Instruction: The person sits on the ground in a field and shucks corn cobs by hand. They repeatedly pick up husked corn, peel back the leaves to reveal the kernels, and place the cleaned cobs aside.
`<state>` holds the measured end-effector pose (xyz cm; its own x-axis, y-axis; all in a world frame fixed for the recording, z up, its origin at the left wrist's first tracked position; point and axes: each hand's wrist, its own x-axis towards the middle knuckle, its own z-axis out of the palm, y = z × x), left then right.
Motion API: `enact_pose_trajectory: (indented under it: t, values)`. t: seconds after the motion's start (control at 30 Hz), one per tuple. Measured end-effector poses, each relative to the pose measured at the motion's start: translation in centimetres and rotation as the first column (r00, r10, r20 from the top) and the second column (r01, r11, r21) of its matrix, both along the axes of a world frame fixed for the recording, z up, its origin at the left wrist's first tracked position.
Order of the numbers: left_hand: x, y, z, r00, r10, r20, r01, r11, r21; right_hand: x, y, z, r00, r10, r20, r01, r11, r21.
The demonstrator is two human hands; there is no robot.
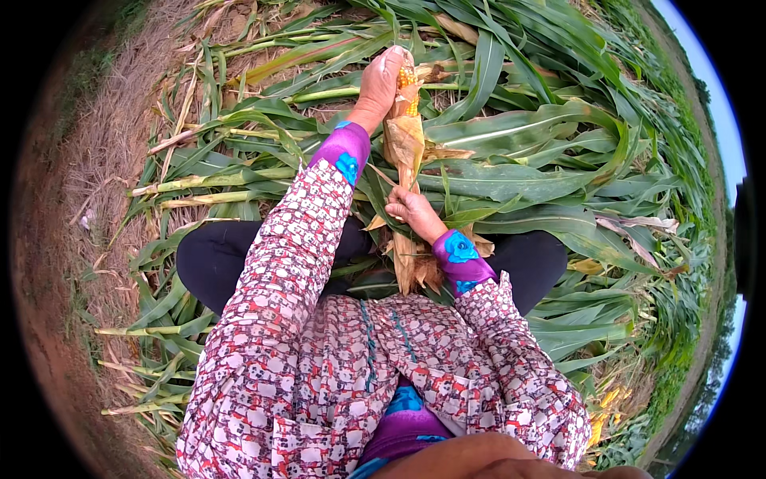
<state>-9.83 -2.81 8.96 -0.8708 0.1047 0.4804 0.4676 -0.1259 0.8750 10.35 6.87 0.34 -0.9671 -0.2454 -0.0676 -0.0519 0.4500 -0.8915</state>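
Note:
My left hand [380,84] is wrapped around one end of a maize ear [408,78], whose yellow kernels show between strips of husk. Dry tan husk [405,141] still covers the ear's middle and runs down towards my body. Lower down, my right hand [414,211] is closed on the narrow part of that dry husk, with its fingers curled and the thumb on the near side. Under my right hand, more dry husk leaves [405,263] and a tuft of brown silk [426,266] lie between my legs. Both hands partly hide what they grip.
Cut maize stalks with long green leaves [514,179] lie beneath and around me. My bent legs in dark trousers [218,260] flank the work. Bare yellow ears [604,413] are heaped at lower right. Dry straw and soil [114,161] stretch along the left.

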Motion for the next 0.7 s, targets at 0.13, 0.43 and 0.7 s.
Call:
enact_pose_trajectory:
  t: [0.13, 0.43, 0.7]
  values:
    - [1.5, 0.2, 0.8, 0.964, -0.262, 0.048, 0.251, 0.953, 0.167, 0.0, 0.3, 3.6, 0.989, -0.135, 0.063, 0.143, 0.978, -0.154]
    - [4.7, 1.8, 5.2, 0.782, -0.557, 0.28, 0.504, 0.829, 0.241, -7.1, 0.4, 10.6, 0.584, -0.663, -0.469, 0.489, 0.748, -0.449]
    - [3.2, 6.2, 3.7, 0.619, -0.643, 0.452, 0.628, 0.75, 0.207, -6.9, 1.5, 7.2, 0.234, -0.757, -0.61, 0.766, 0.53, -0.364]
